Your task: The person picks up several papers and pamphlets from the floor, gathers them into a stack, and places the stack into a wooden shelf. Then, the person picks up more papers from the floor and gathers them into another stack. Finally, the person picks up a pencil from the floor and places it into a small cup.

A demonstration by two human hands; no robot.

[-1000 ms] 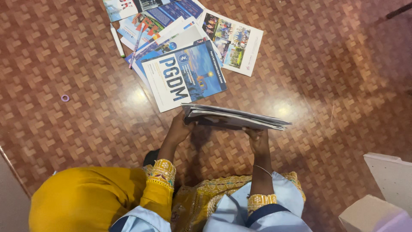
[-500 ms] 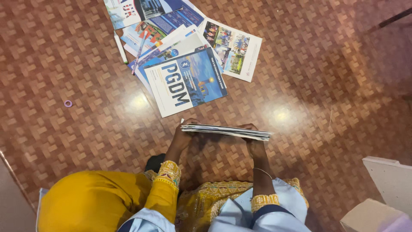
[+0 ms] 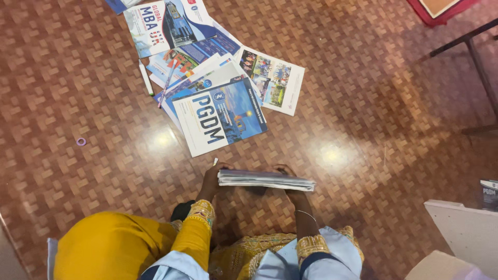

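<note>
Now | both hands' fingers grip booklet stack (image 3: 265, 180) | loose brochures (image 3: 218, 116), white marker (image 3: 146, 79) beyond | floor (image 3: 363, 103)

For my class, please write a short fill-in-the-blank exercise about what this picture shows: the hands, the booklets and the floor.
1. Both hands, the left hand and the right hand, grip one ____ of booklets.
2. The spread booklets lie on a floor whose colour is ____.
3. The white marker lies to the ____ of the spread booklets.
4. The small purple ring lies alone on the ____.

Missing words: stack; brown; left; floor
</note>
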